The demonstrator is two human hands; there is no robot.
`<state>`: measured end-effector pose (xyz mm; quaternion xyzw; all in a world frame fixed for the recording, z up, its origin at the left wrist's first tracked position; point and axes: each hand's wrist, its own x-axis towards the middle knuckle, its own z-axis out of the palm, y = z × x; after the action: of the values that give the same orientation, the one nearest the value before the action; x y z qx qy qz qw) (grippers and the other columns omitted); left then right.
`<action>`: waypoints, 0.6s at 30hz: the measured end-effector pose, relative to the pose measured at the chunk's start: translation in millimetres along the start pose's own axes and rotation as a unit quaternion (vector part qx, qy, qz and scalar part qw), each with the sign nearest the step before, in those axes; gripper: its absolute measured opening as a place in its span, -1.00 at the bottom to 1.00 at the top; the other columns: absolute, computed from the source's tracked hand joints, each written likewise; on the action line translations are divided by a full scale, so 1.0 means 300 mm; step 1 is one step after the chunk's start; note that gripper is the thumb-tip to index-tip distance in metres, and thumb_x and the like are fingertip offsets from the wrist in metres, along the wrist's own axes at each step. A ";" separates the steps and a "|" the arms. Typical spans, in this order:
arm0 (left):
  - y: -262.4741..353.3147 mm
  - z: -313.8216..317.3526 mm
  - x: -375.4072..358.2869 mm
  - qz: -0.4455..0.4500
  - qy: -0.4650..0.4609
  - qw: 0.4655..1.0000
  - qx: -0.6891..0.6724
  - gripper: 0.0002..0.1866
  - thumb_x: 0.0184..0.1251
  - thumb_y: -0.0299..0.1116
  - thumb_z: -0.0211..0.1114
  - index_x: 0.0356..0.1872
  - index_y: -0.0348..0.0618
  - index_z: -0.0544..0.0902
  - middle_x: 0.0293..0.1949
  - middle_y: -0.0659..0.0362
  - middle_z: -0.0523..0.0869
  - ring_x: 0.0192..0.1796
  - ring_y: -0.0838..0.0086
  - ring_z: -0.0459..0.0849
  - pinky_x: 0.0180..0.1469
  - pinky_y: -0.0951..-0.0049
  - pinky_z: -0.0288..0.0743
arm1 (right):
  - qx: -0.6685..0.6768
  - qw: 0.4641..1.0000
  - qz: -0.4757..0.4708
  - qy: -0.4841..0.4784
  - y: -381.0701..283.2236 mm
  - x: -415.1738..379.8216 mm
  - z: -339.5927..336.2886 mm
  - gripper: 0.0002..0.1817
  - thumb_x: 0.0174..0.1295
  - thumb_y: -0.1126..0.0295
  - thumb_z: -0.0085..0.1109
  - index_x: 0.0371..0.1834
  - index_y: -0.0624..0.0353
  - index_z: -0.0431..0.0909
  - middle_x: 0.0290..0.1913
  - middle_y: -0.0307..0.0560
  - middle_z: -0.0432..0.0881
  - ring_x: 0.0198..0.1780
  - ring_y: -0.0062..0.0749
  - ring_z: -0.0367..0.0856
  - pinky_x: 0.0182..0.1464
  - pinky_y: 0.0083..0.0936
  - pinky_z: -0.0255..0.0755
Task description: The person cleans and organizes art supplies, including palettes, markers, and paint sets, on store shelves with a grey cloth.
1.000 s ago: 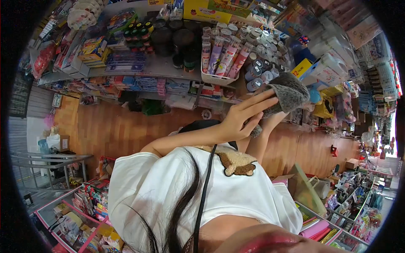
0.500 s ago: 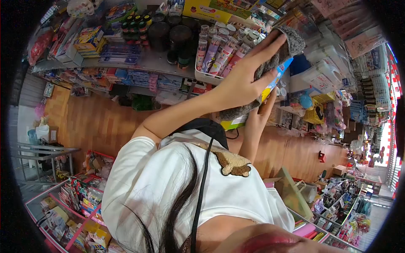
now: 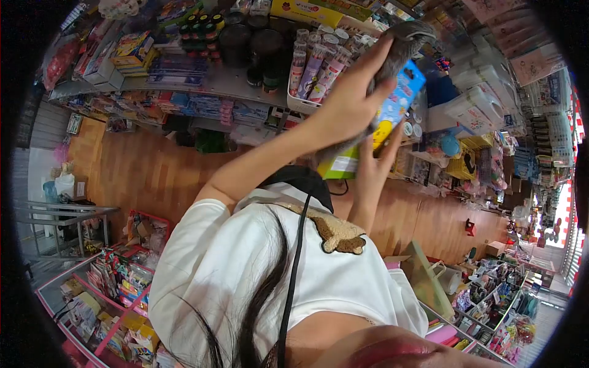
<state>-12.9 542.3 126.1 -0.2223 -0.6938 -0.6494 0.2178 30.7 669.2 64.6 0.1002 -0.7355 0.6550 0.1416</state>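
Observation:
A grey cloth (image 3: 410, 46) is gripped in my left hand (image 3: 353, 101), fingers closed round it, blurred by motion. It lies along the edge of a blue, yellow and green hang-hole package (image 3: 396, 104) with a cartoon print. My right hand (image 3: 375, 162) holds that package from below, fingers up against its side. Part of the package is hidden behind my left hand and the cloth. Just beyond my hands stands a white tray (image 3: 304, 105) of clear tubes with coloured contents (image 3: 316, 67).
The shelf (image 3: 153, 92) ahead carries jars (image 3: 265, 50), boxes (image 3: 132, 50) and stationery packs. To the right are packaged goods and a yellow basket (image 3: 461, 161). Glass-topped display cases (image 3: 116, 306) stand at lower left. Wooden floor (image 3: 141, 172) shows between.
My left hand and the cloth have shifted slightly up and left across the package. More of the package's blue and yellow face now shows. My right hand still holds it.

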 end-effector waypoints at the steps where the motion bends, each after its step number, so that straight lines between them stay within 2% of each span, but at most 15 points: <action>1: 0.000 0.002 0.000 -0.008 0.000 1.000 -0.004 -0.37 0.33 -0.42 0.01 0.35 -0.34 -0.02 0.38 -0.06 0.04 0.43 0.24 -0.01 0.37 0.35 -0.14 | 0.003 1.000 0.012 0.008 -0.008 -0.016 0.017 -0.22 0.14 0.53 0.13 0.39 0.28 -0.11 0.38 0.11 0.01 0.36 -0.27 0.05 0.32 -0.39 -0.03; 3: -0.001 0.011 -0.004 -0.020 0.003 1.000 -0.013 -0.37 0.34 -0.40 0.00 0.35 -0.34 -0.02 0.38 -0.07 0.04 0.43 0.23 -0.01 0.38 0.34 -0.14 | -0.007 1.000 -0.002 0.025 -0.007 -0.002 0.015 -0.22 0.15 0.54 0.12 0.39 0.27 -0.11 0.37 0.10 0.04 0.35 -0.28 0.07 0.31 -0.41 0.00; 5: -0.017 0.065 -0.088 -0.004 0.035 0.999 0.033 -0.37 0.32 -0.41 0.03 0.34 -0.33 -0.01 0.33 -0.14 0.11 0.38 0.12 0.10 0.33 0.32 -0.01 | -0.031 0.997 -0.045 0.045 0.012 0.033 -0.015 -0.23 0.15 0.54 0.12 0.39 0.25 -0.10 0.35 0.08 0.08 0.32 -0.31 0.12 0.28 -0.43 0.05; 6: -0.021 0.092 -0.145 0.002 0.049 0.997 0.058 -0.37 0.32 -0.41 0.04 0.34 -0.32 0.00 0.31 -0.17 0.15 0.36 0.07 0.15 0.31 0.31 0.06 | 0.037 0.998 -0.011 0.052 -0.014 0.052 -0.020 -0.23 0.14 0.56 0.13 0.39 0.23 -0.08 0.32 0.03 0.14 0.25 -0.36 0.21 0.23 -0.48 0.14; 8: -0.026 0.115 -0.212 -0.017 0.035 0.997 0.068 -0.36 0.31 -0.41 0.06 0.34 -0.31 -0.01 0.29 -0.18 0.17 0.35 0.06 0.15 0.30 0.30 0.06 | 0.071 0.995 -0.001 0.068 -0.033 0.085 -0.041 -0.22 0.13 0.56 0.15 0.38 0.24 -0.07 0.30 0.02 0.16 0.21 -0.38 0.25 0.20 -0.51 0.18; 10: -0.031 0.110 -0.231 -0.025 0.032 0.996 0.077 -0.35 0.31 -0.39 0.07 0.35 -0.30 -0.02 0.29 -0.19 0.17 0.35 0.05 0.16 0.30 0.30 0.08 | 0.030 0.996 -0.035 0.076 -0.028 0.081 -0.033 -0.20 0.12 0.54 0.18 0.38 0.25 -0.07 0.30 0.05 0.16 0.22 -0.36 0.24 0.21 -0.50 0.15; 11: -0.032 0.095 -0.215 -0.046 0.028 0.996 0.074 -0.35 0.31 -0.36 0.07 0.33 -0.32 -0.01 0.25 -0.20 0.24 0.31 0.05 0.23 0.27 0.29 0.13 | 0.003 0.996 -0.050 0.069 -0.016 0.080 -0.030 -0.20 0.11 0.53 0.19 0.38 0.25 -0.07 0.30 0.06 0.15 0.22 -0.35 0.23 0.22 -0.50 0.14; 14: -0.053 0.052 -0.110 -0.079 0.051 0.995 -0.028 -0.41 0.36 -0.27 0.05 0.30 -0.33 0.09 0.23 -0.10 0.30 0.26 0.29 0.30 0.28 0.39 0.11 | -0.035 0.998 -0.032 0.041 -0.040 0.041 -0.002 -0.15 0.06 0.51 0.23 0.38 0.26 -0.08 0.28 0.09 0.19 0.24 -0.32 0.21 0.24 -0.48 0.12; 15: -0.044 0.034 -0.070 -0.093 0.093 0.990 -0.053 -0.43 0.32 -0.16 0.12 0.22 -0.31 0.24 0.08 -0.04 0.48 0.09 0.37 0.46 0.16 0.40 0.26 | -0.048 0.998 -0.030 0.022 -0.044 0.025 0.009 -0.14 0.05 0.51 0.24 0.38 0.26 -0.09 0.27 0.10 0.21 0.24 -0.32 0.21 0.24 -0.48 0.11; 18: -0.085 -0.035 0.015 -0.088 0.079 0.992 0.031 -0.44 0.27 -0.08 0.17 0.13 -0.31 0.36 -0.06 0.02 0.59 -0.01 0.39 0.53 0.08 0.41 0.34 | -0.040 0.999 -0.007 -0.005 -0.059 0.000 0.033 -0.12 0.03 0.51 0.25 0.39 0.23 -0.09 0.22 0.09 0.28 0.19 -0.33 0.28 0.21 -0.47 0.17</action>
<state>-31.4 530.4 108.9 -0.1015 -0.7111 -0.6600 0.2203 35.8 657.4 80.2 0.1029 -0.7611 0.6233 0.1467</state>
